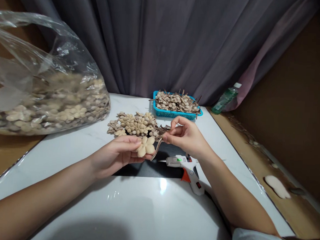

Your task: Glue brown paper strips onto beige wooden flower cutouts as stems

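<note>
Between the thumb and fingers of my left hand (118,155) is a cream fabric flower (146,146) with rounded, padded petals. My right hand (187,135) pinches the upper end of a thin brown strip (157,150), whose lower end hangs beside the flower, close to my left fingertips. Whether the strip touches the flower I cannot tell. Below my right hand a white glue gun (186,167) with an orange trigger lies on a black mat (149,169), its nozzle pointing left. Just behind my hands lie a pile of similar flowers (134,124) and a bunch of brown strips (163,129).
A clear plastic bag (52,97) full of flowers stands at the left. At the back, a blue basket (176,114) holds flowers with strips. A green bottle (226,100) leans at the right rear, beyond the white tabletop (113,206). A grey curtain (158,42) hangs behind.
</note>
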`<action>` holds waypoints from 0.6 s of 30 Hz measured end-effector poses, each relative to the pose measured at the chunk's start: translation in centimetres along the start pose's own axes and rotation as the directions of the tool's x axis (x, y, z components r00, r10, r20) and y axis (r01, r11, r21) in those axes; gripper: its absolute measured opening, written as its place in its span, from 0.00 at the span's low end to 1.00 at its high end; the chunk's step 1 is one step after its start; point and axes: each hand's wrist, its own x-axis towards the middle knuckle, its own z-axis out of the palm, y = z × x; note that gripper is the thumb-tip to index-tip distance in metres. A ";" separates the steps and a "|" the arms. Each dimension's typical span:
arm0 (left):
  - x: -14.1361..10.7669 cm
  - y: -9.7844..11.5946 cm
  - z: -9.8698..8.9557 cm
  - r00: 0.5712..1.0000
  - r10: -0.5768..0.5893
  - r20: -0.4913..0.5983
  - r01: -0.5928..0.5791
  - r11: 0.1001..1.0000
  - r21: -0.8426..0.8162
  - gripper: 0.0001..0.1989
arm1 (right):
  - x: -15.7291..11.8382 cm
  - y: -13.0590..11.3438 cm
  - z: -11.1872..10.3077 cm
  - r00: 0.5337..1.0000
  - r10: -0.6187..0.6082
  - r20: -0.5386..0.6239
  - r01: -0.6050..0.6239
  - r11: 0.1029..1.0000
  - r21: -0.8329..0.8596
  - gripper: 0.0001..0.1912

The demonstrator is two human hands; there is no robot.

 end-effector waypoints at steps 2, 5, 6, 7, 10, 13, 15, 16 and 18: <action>0.1 0.0 -0.1 1.000 0.014 -0.007 -0.014 0.999 0.030 0.09 | 0.0 0.0 0.0 1.000 0.001 0.003 -0.002 1.000 0.006 0.17; 0.0 0.0 -0.2 0.995 0.104 0.002 -0.101 0.966 0.236 0.08 | 0.0 0.0 0.1 1.000 -0.008 0.007 0.008 1.000 0.004 0.17; -0.1 0.0 -0.2 0.989 0.146 0.019 -0.143 0.924 0.355 0.09 | -0.1 0.0 0.3 1.000 -0.010 0.011 0.010 1.000 0.002 0.16; -0.2 -0.1 -0.2 0.981 0.191 0.041 -0.186 0.856 0.483 0.10 | -0.1 0.0 0.5 1.000 -0.013 0.017 0.013 1.000 0.000 0.16; -0.6 -0.5 0.1 0.944 0.308 0.118 -0.277 0.544 0.792 0.09 | -0.6 0.0 1.3 0.999 -0.007 0.044 0.007 1.000 -0.014 0.16; -0.8 -1.1 0.6 0.905 0.376 0.197 -0.318 0.293 0.902 0.08 | -1.1 0.0 2.1 0.996 0.017 0.082 -0.016 1.000 -0.009 0.16; -0.8 -1.3 0.8 0.897 0.379 0.228 -0.323 0.208 0.923 0.08 | -1.3 -0.1 2.4 0.994 0.031 0.105 -0.031 0.999 0.006 0.17; -0.9 -1.4 0.8 0.895 0.380 0.233 -0.319 0.183 0.930 0.07 | -1.3 -0.1 2.5 0.993 0.034 0.113 -0.036 0.999 0.012 0.17; -0.9 -1.4 0.9 0.894 0.382 0.234 -0.313 0.157 0.937 0.07 | -1.4 -0.2 2.5 0.993 0.039 0.116 -0.041 0.999 0.015 0.18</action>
